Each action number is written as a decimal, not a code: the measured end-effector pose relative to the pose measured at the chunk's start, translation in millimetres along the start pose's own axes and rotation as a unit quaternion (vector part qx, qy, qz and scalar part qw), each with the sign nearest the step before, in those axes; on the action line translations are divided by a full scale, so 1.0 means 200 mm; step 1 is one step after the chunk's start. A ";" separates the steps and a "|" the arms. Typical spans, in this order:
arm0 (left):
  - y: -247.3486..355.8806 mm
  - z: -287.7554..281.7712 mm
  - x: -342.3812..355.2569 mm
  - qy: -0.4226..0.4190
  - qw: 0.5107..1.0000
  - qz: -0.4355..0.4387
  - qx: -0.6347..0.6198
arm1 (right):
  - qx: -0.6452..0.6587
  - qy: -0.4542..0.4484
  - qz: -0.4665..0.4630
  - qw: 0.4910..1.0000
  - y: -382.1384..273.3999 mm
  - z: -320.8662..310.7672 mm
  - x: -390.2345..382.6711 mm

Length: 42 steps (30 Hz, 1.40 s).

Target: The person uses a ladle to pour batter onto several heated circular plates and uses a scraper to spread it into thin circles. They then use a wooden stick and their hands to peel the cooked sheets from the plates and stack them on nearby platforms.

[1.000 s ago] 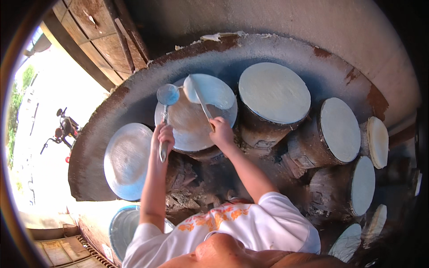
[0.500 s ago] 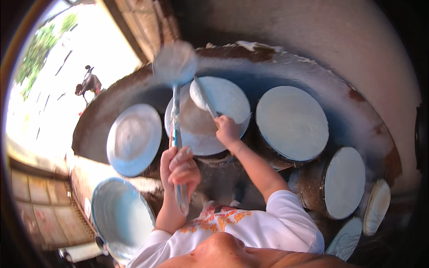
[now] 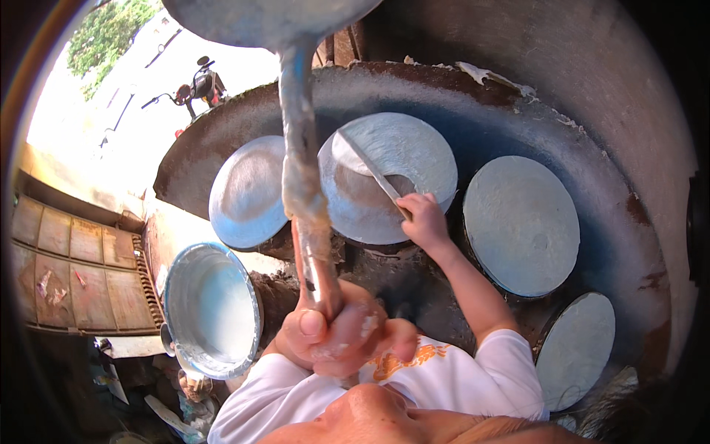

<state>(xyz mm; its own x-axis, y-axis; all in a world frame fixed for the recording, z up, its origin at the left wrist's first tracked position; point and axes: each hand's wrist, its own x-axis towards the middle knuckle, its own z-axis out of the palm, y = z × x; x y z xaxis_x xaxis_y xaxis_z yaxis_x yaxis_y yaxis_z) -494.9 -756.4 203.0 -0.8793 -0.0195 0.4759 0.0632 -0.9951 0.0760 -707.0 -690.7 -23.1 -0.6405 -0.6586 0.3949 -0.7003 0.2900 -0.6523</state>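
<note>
My left hand (image 3: 344, 329), specked with white batter, is closed round the handle of a ladle (image 3: 299, 118). The ladle is raised close in front of me, its round bowl cut off by the top of the view. My right hand (image 3: 427, 222) grips a thin flat scraper (image 3: 370, 169), whose blade lies across the middle round griddle (image 3: 355, 211). White batter (image 3: 414, 144) coats the far and right part of that griddle, while grey metal shows at its near left. My right arm reaches forward over the griddle's near side.
A griddle with a bare-looking brown centre (image 3: 248, 189) stands left; white-coated griddles (image 3: 521, 226) (image 3: 577, 351) stand right. Lower left is a bucket (image 3: 255, 303) of white liquid. A curved wall (image 3: 503, 100) rings the far side. Outside stands a motorbike (image 3: 200, 89).
The ladle and my left hand have come up closer to my head. My right hand still holds the scraper over the middle griddle. The whole view has shifted.
</note>
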 end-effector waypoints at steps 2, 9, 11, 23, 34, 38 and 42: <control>-0.01 0.04 0.01 -0.004 1.000 0.018 0.018 | -0.065 0.045 -0.030 0.996 0.14 -0.10 0.03; -0.04 -0.02 0.07 0.009 0.996 -0.007 0.086 | 0.008 -0.030 -0.045 0.999 0.30 0.05 0.20; -0.01 -0.05 0.06 0.036 0.992 0.003 0.117 | 0.020 -0.065 -0.038 0.997 0.25 -0.03 0.06; 0.41 -0.37 -0.03 0.400 0.759 0.197 0.473 | 0.056 -0.141 -0.086 0.985 0.27 -0.01 0.25; 0.56 -0.60 -0.35 0.510 0.613 0.096 0.595 | 0.089 -0.238 -0.158 0.954 0.40 -0.18 0.28; 0.54 -0.74 -0.36 0.552 0.578 -0.009 0.601 | 0.149 -0.226 0.016 0.962 0.52 -0.23 0.36; 0.41 -0.71 -0.47 0.565 0.596 -0.050 0.569 | 0.126 -0.270 -0.097 0.950 0.35 -0.22 0.28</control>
<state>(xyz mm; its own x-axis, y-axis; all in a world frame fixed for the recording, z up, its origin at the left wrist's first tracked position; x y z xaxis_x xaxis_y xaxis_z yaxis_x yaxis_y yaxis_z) -473.7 -849.9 40.7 -0.6210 -0.6579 -0.4260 -0.3024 -0.3003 0.9046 -806.8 -676.8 -18.4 -0.2051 -0.9625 0.1778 -0.6471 -0.0029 -0.7624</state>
